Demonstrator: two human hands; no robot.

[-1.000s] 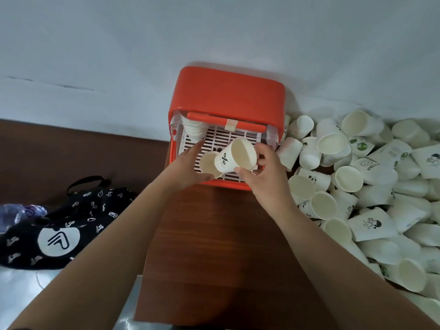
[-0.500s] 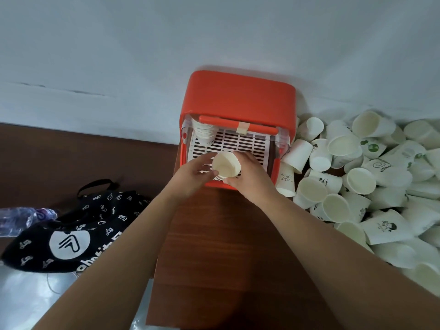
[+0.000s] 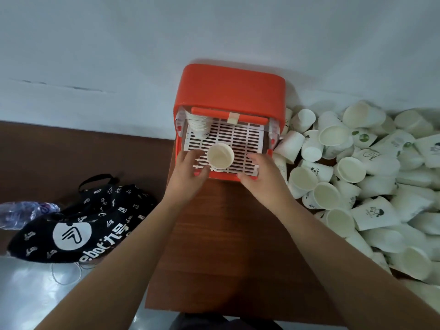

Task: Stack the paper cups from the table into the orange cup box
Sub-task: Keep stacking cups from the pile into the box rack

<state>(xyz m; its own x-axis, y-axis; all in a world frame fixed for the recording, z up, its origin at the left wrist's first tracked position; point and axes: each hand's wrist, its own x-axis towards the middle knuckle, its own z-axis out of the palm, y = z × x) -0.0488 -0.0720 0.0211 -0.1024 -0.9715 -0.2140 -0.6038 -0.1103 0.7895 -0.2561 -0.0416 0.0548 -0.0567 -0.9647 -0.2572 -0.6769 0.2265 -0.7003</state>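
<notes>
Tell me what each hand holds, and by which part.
Nothing is held. The paper cup stands on the white grate; the left hand and right hand lie open beside it.

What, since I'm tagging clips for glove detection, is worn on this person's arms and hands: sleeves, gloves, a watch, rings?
Nothing that shows. The left forearm and right forearm are bare down to the frame's bottom edge, with no sleeve or cuff. The left hand and right hand are ungloved, and no watch, bracelet or ring is visible.
</notes>
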